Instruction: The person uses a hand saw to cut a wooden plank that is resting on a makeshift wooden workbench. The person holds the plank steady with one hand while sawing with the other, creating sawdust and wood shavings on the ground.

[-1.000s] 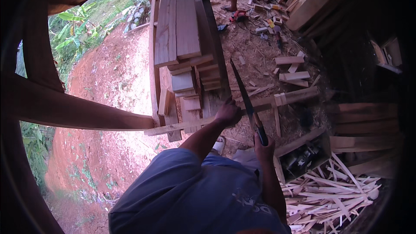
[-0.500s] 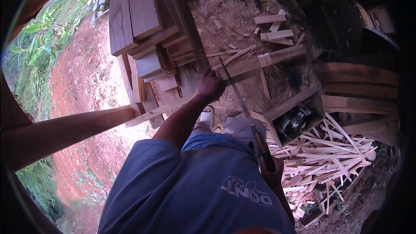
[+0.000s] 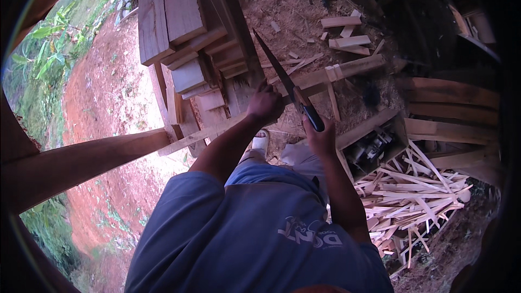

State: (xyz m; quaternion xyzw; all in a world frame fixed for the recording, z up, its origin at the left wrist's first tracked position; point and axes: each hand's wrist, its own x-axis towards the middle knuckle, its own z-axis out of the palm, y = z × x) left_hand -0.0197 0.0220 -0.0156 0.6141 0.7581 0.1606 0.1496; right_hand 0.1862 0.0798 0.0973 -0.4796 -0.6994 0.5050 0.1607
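My right hand (image 3: 321, 138) is closed round the handle of a hand saw (image 3: 278, 65), whose dark tapering blade points up and away to the left. The blade crosses over a long wooden beam (image 3: 355, 69) that runs from lower left to upper right in front of me. My left hand (image 3: 265, 104) is closed on this beam, just left of the saw. Its fingertips are partly hidden against the wood. Beside that hand ends a dark upright plank (image 3: 239, 27) along the edge of a stack of boards (image 3: 184, 16). Whether the saw teeth touch the beam, I cannot tell.
A wooden box (image 3: 374, 130) with metal parts inside stands at the right, above a heap of thin offcuts (image 3: 412, 201). Short wood blocks (image 3: 350, 42) and shavings lie on the dirt floor ahead. A thick post (image 3: 92, 163) slants in from the left.
My right hand has swung the saw up and forward from beside my hip, so the blade now lies across the beam. My left hand stays at nearly the same place.
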